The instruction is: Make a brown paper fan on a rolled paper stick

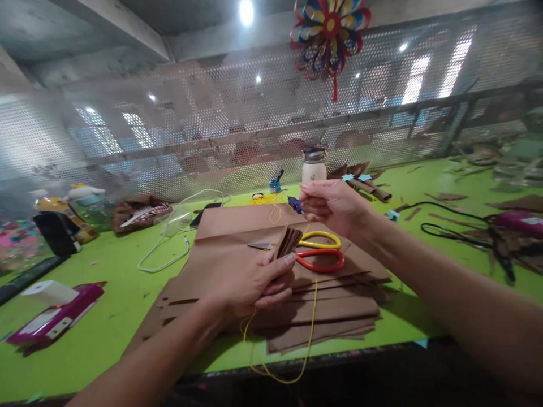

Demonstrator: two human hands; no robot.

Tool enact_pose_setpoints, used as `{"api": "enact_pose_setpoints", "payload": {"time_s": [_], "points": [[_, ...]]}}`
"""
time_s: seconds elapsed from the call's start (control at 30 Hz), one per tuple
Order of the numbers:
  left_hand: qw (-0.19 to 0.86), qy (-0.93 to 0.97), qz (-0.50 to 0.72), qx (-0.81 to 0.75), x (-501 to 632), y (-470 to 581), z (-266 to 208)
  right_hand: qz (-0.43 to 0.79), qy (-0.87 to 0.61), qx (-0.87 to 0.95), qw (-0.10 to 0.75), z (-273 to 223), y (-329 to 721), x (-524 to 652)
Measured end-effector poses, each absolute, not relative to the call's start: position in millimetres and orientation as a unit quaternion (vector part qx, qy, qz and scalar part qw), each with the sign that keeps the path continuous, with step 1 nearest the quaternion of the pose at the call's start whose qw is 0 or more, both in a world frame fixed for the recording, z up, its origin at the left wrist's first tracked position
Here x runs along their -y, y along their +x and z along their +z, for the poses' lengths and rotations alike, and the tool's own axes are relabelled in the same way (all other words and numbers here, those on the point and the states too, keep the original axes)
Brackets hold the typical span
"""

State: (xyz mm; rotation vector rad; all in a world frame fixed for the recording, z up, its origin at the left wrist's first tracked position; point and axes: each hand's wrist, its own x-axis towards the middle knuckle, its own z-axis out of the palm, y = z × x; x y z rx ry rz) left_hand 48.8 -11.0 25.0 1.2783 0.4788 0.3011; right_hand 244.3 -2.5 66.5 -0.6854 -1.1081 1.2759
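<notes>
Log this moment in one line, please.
left hand: gripping layered brown bundle; right hand: raised, pinched, contents unclear; scissors: lying on brown sheets; yellow thread: looping below left hand

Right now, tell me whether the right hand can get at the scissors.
Probably yes: the scissors lie near the right hand, and their handles look uncovered; the folded brown paper in the left hand hides only their middle.

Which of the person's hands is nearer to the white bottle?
Right. The right hand is just in front of the white bottle, overlapping its lower part; the left hand is lower, farther from it.
</notes>
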Motion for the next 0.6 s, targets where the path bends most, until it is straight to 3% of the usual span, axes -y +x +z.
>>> {"api": "enact_pose_setpoints", "payload": {"time_s": [0.17,0.3,0.37,0.5,0.6], "points": [[0.767,0.579,0.137,-0.24,12.3,46.4,21.7,0.53,-0.321,0.463,0.633,74.9,258.6,0.8],[0.757,0.589,0.128,-0.251,13.5,44.7,18.9,0.444,-0.319,0.392,0.74,86.5,302.8,-8.0],[0.759,0.592,0.119,-0.245,13.3,45.0,18.6,0.431,-0.327,0.383,0.749,86.2,319.7,-15.4],[0.765,0.59,0.115,-0.229,8.9,45.8,23.5,0.392,-0.434,0.481,0.653,70.7,332.2,-31.4],[0.761,0.574,0.201,-0.227,-0.4,44.9,29.6,0.188,-0.654,0.546,0.489,56.7,339.6,-38.5]]}}
